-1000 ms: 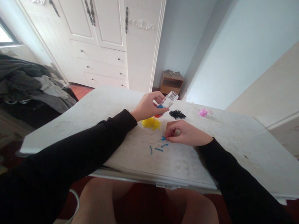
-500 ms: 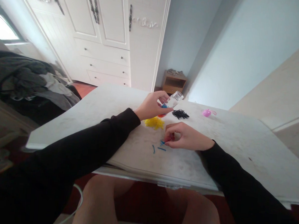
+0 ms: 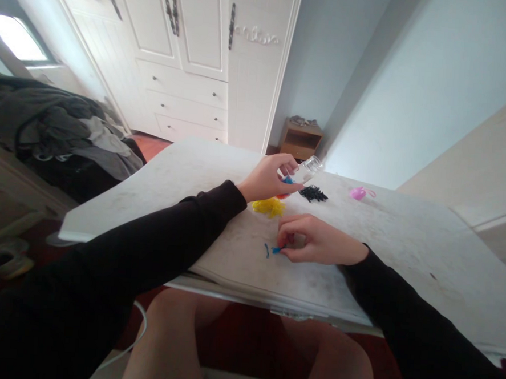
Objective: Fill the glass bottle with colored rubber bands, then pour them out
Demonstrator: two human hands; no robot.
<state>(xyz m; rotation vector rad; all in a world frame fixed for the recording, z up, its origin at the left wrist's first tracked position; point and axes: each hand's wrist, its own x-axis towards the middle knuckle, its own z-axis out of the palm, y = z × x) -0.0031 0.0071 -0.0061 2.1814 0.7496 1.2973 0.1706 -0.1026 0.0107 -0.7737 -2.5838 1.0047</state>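
Observation:
My left hand is closed around a small clear jar, tilted with its mouth up and to the right; something blue shows inside it near my fingers. Lower on the table, my right hand pinches a few thin blue strips between thumb and fingers. Another blue strip lies on the table just left of them. A pile of yellow strips sits below my left hand, and a pile of black strips lies below the jar. Something red is partly hidden under my left hand.
These things lie on a whitish, stained table. A pink object with a loop rests toward its back right. Beyond stand a white wardrobe and a small wooden cabinet; heaped clothes are at the left.
My right hand has moved slightly down toward the strips and now pinches blue strips where one lay separately before. My left hand still holds the tilted jar. The whole view has shifted a little.

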